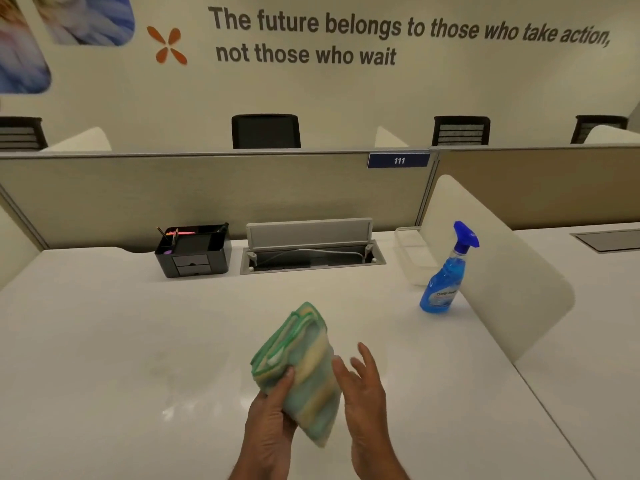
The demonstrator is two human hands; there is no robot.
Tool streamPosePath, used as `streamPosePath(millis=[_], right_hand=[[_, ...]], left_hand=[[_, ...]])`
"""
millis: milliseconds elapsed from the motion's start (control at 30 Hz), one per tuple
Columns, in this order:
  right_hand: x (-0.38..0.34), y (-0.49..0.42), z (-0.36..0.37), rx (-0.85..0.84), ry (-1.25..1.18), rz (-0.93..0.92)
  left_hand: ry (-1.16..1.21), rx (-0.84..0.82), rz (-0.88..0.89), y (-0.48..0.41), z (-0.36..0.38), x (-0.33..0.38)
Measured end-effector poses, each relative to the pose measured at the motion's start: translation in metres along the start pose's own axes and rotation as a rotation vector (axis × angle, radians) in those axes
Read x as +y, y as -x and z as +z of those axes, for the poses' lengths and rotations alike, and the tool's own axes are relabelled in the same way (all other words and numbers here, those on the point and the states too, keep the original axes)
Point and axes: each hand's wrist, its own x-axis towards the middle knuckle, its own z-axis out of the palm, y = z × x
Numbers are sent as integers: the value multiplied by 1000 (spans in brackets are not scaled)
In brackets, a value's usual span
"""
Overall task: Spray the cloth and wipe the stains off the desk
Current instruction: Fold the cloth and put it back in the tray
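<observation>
left hand (268,424) gripping cloth (298,372), white desk (104,341)

A folded green-and-yellow striped terry cloth (300,372) is held tilted above the near centre of the glossy white desk (104,341). A translucent blue plastic spray bottle (446,271) stands upright at far right, well apart from the cloth.

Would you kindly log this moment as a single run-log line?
left hand: grips folded cloth | right hand: open beside cloth | spray bottle: upright on desk, untouched
</observation>
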Motion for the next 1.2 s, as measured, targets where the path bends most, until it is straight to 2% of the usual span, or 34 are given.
streamPosePath(millis=[100,200,300,433,533,633,767,900,1033,1200], right_hand=[[-7,15,-30,-51,-27,191],[-13,36,-52,-134,-149,313],[-26,43,-72,-158,-84,200],[-54,28,-89,-93,102,-34],[-65,13,-96,-81,215,-157],[-65,-9,-96,9,272,-209],[-68,-35,-91,110,306,-263],[-85,-55,-90,103,341,-318],[-121,-76,-99,2,412,-405],[-172,-117,-124,-74,508,-542]], left_hand=[[235,5,-68,20,22,-2],[331,12,-137,38,44,-10],[334,-5,-116,45,59,-19],[195,-22,-20,37,66,-15],[43,8,11,22,69,-14],[-134,23,91,5,72,-13],[-447,36,292,-14,81,-11],[-571,-137,471,-30,108,1],[-590,-282,448,-53,137,14],[-742,-422,495,-74,183,27]])
